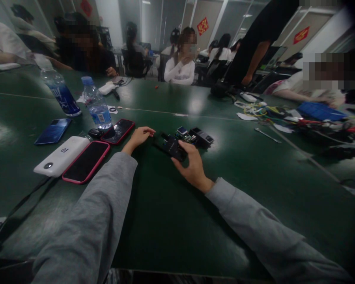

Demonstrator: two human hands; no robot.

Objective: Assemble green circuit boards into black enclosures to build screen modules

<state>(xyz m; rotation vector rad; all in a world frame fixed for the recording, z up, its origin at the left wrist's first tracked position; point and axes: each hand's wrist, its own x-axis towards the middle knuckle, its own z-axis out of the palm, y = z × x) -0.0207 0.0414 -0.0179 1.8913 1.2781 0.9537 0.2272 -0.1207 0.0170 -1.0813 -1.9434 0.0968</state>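
My right hand [191, 165] grips the near right end of a black plastic piece [173, 148], thumb and fingers on either side of it. Just left of the piece, my left hand [140, 138] has its fingers stretched toward the piece's far left end, with a small gap between. Beyond the black piece lies a green circuit board [187, 136] with a small display. A dark grey device casing [202, 137] rests against the board's right side. Both forearms are in grey sleeves over the green table [154, 221].
Left of my hands lie a pink-edged phone [86, 161], a white power bank [62, 156], a blue phone [53, 131], a red-edged phone [118, 131] and two bottles [97, 104] [60, 92]. Tangled wires [260, 110] and a wrench [268, 135] are at right. People sit beyond.
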